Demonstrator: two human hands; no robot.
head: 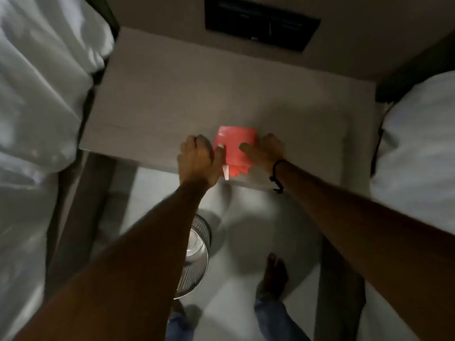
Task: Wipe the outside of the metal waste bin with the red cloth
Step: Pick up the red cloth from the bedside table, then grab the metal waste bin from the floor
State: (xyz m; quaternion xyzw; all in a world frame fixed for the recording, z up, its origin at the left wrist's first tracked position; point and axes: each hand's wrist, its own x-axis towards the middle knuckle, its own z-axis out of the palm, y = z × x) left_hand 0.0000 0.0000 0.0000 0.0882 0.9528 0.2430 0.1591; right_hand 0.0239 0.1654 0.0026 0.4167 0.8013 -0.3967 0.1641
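Note:
The red cloth, folded, lies at the front edge of a grey bedside table, with a white label hanging off its near corner. My left hand grips the cloth's left side, thumb on top. My right hand presses the right side, thumb lying across the red fabric. The metal waste bin stands on the floor below the table, shiny with a slotted wall, and my left forearm hides much of it.
Beds with white linen flank the table on the left and right. A dark panel is set in the wall behind. My bare foot stands on the pale floor right of the bin.

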